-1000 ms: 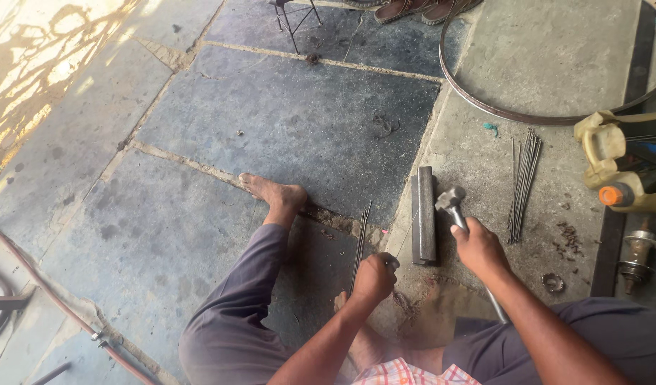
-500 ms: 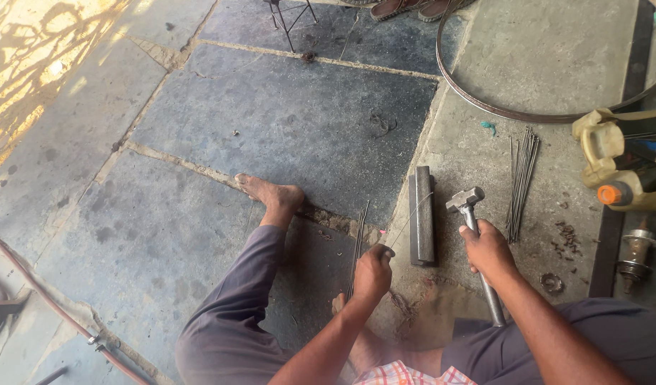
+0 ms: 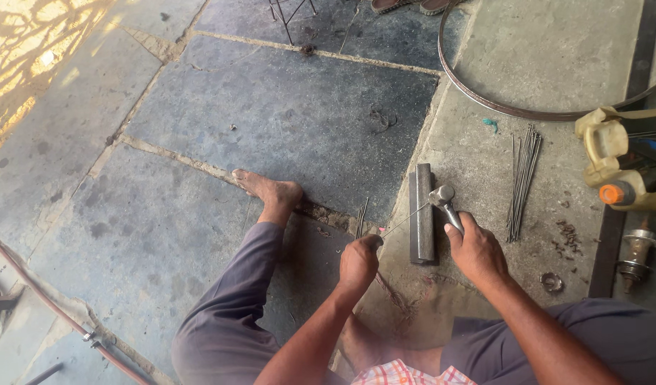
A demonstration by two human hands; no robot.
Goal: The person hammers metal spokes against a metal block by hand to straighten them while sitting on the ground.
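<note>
My left hand (image 3: 358, 262) pinches a thin metal spoke (image 3: 405, 217) and lays its far end across a dark steel bar (image 3: 421, 212) lying on the stone floor. My right hand (image 3: 474, 249) grips the handle of a hammer, and the hammer head (image 3: 441, 194) rests down on the bar where the spoke's tip lies. I sit on the floor with my left leg stretched out, bare foot (image 3: 268, 190) to the left of the bar.
A bundle of thin spokes (image 3: 524, 178) lies right of the bar. A metal wheel rim (image 3: 527, 107) curves at the top right. A yellowish jug (image 3: 620, 153) and an orange-capped bottle (image 3: 631, 192) stand at the right edge, a metal hub (image 3: 636, 253) below them. A hose (image 3: 43, 299) crosses bottom left.
The hammer went up and back from the bar, then came down; its head is now on the bar at the spoke's tip. My left hand stayed beside the bar holding the spoke.
</note>
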